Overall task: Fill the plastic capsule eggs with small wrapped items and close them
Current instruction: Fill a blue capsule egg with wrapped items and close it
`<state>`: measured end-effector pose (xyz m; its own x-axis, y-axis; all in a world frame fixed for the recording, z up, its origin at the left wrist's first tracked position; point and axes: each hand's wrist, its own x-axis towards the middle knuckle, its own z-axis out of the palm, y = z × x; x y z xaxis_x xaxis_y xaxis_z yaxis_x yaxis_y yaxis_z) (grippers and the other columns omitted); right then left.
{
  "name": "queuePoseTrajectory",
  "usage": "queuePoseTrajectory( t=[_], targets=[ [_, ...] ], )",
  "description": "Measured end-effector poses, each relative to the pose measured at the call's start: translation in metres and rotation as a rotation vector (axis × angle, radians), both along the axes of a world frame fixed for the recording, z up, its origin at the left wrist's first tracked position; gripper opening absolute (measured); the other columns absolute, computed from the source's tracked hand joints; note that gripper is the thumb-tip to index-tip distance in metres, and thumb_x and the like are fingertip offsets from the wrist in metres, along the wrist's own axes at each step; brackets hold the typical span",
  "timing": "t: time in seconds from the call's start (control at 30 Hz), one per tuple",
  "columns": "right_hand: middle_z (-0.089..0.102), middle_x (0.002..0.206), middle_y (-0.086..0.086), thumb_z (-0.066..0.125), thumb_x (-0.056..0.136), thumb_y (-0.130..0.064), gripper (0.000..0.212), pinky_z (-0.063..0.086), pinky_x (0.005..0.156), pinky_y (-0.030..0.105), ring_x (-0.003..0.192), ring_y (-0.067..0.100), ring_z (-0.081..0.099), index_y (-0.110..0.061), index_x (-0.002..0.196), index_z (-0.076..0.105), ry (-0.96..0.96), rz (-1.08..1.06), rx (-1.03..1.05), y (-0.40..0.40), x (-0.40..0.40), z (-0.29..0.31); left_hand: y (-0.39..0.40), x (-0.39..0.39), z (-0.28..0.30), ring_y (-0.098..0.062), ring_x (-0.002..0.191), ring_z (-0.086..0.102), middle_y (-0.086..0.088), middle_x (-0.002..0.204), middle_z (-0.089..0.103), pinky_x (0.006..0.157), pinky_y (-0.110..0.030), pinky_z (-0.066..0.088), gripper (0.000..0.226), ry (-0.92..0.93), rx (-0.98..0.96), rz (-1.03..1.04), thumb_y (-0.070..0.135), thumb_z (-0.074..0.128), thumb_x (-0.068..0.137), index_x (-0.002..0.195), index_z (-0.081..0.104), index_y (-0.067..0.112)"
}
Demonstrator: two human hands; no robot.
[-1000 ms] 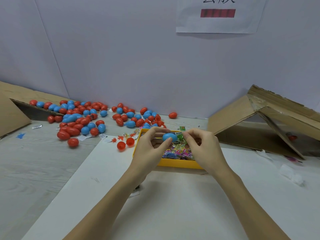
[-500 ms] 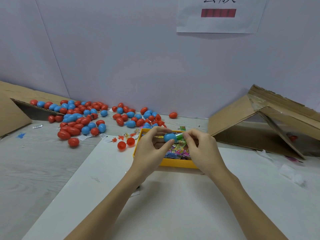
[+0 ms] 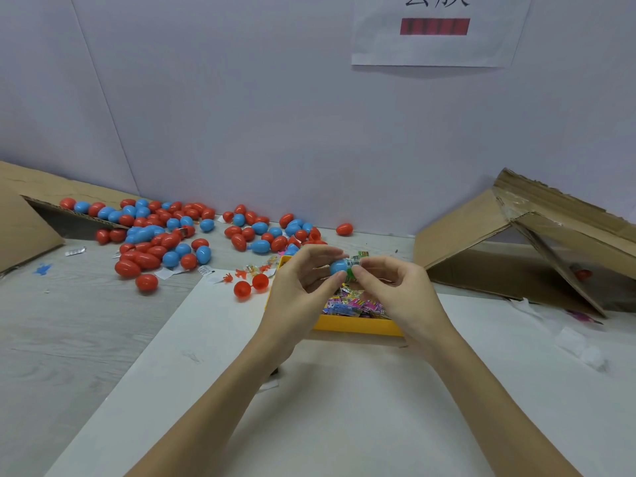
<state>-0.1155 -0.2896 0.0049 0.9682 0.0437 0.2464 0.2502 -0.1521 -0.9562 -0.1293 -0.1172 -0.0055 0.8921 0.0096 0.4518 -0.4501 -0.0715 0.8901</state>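
The left hand (image 3: 299,287) gripped a blue egg (image 3: 338,267); the right hand (image 3: 395,290) pinched a green packet (image 3: 352,266) against it, above the yellow tray (image 3: 358,326).

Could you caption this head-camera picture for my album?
Left hand holds a blue egg; right hand pushes in a wrapped item.

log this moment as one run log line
step: filling | left hand: holds blue egg | right hand: pushes green wrapped item in | over yellow tray | egg: unclosed
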Motion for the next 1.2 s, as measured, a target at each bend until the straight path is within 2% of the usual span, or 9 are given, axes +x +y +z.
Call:
queuePoseTrajectory(
  t=[0.07,0.13,0.3,0.63,0.8,0.93,1.03,1.1,1.2],
  targets=[
    [0.079,0.098,-0.006,0.076,0.091,-0.022,0.016,0.063,0.083,0.028,0.095,0.012,0.076,-0.021,0.107,0.074,0.01,0.004,0.061,0.001,-0.001,0.0,0.002,0.001,0.0,-0.01,0.11,0.07,0.007,0.116,0.073,0.089,-0.024,0.058,0.036,0.031,-0.073,-0.028,0.01,0.076,0.089,0.121,0.064,0.017],
    [0.079,0.1,-0.006,0.076,0.091,-0.022,0.017,0.062,0.085,0.029,0.097,0.013,0.075,-0.023,0.108,0.074,0.002,0.012,0.108,0.001,-0.002,0.002,0.003,0.001,0.001,-0.009,0.109,0.07,0.008,0.114,0.074,0.085,-0.021,0.058,0.034,0.048,-0.102,-0.041,0.01,0.077,0.088,0.119,0.065,0.016],
    [0.079,0.099,-0.006,0.074,0.092,-0.021,0.017,0.062,0.088,0.033,0.098,0.013,0.075,-0.023,0.109,0.075,-0.035,-0.017,0.134,0.003,-0.004,0.004,0.003,0.001,0.002,-0.004,0.105,0.07,0.016,0.107,0.074,0.078,-0.012,0.054,0.027,0.041,-0.078,-0.04,0.012,0.077,0.088,0.113,0.068,0.019],
    [0.079,0.099,-0.003,0.075,0.091,-0.021,0.016,0.063,0.089,0.04,0.097,0.016,0.075,-0.026,0.106,0.075,-0.052,-0.003,0.094,0.004,-0.007,0.005,0.002,0.001,0.002,-0.001,0.102,0.07,0.019,0.105,0.073,0.076,-0.011,0.054,0.026,0.045,-0.04,-0.008,0.018,0.077,0.088,0.113,0.069,0.022],
    [0.078,0.098,-0.004,0.075,0.091,-0.021,0.017,0.063,0.087,0.038,0.096,0.014,0.075,-0.027,0.106,0.075,-0.044,-0.006,0.089,0.005,-0.007,0.006,0.002,0.001,0.003,-0.003,0.102,0.071,0.017,0.105,0.074,0.077,-0.012,0.055,0.026,0.048,-0.032,0.005,0.02,0.076,0.089,0.114,0.071,0.023],
    [0.079,0.1,-0.001,0.074,0.092,-0.02,0.02,0.063,0.085,0.033,0.096,0.016,0.076,-0.022,0.111,0.074,-0.002,0.016,0.112,0.006,-0.007,0.005,0.003,0.0,0.003,-0.004,0.1,0.072,0.017,0.104,0.076,0.075,-0.013,0.055,0.027,0.047,-0.037,0.005,0.019,0.076,0.089,0.115,0.072,0.025],
    [0.08,0.098,-0.001,0.075,0.09,-0.023,0.019,0.062,0.078,0.025,0.096,0.016,0.077,-0.023,0.109,0.073,0.088,0.033,0.219,0.008,-0.008,0.006,0.001,-0.003,0.003,-0.008,0.103,0.073,0.009,0.11,0.077,0.082,-0.02,0.058,0.041,0.033,-0.043,-0.014,0.015,0.078,0.085,0.126,0.07,0.019],
    [0.08,0.099,0.002,0.077,0.083,-0.026,0.028,0.061,0.077,0.023,0.096,0.017,0.077,-0.017,0.11,0.073,0.176,0.07,0.355,0.01,-0.009,0.007,0.0,-0.005,0.002,-0.012,0.106,0.072,0.0,0.119,0.073,0.09,-0.027,0.059,0.054,-0.048,0.043,0.018,0.013,0.081,0.082,0.134,0.065,0.014],
    [0.079,0.102,0.01,0.078,0.076,-0.024,0.044,0.061,0.076,0.024,0.091,0.018,0.077,-0.008,0.116,0.069,0.324,0.17,0.551,0.012,-0.011,0.008,-0.002,-0.007,0.001,-0.017,0.103,0.071,-0.003,0.121,0.065,0.094,-0.033,0.059,0.055,-0.162,0.161,0.087,0.011,0.078,0.086,0.138,0.061,0.013]
  ],
)
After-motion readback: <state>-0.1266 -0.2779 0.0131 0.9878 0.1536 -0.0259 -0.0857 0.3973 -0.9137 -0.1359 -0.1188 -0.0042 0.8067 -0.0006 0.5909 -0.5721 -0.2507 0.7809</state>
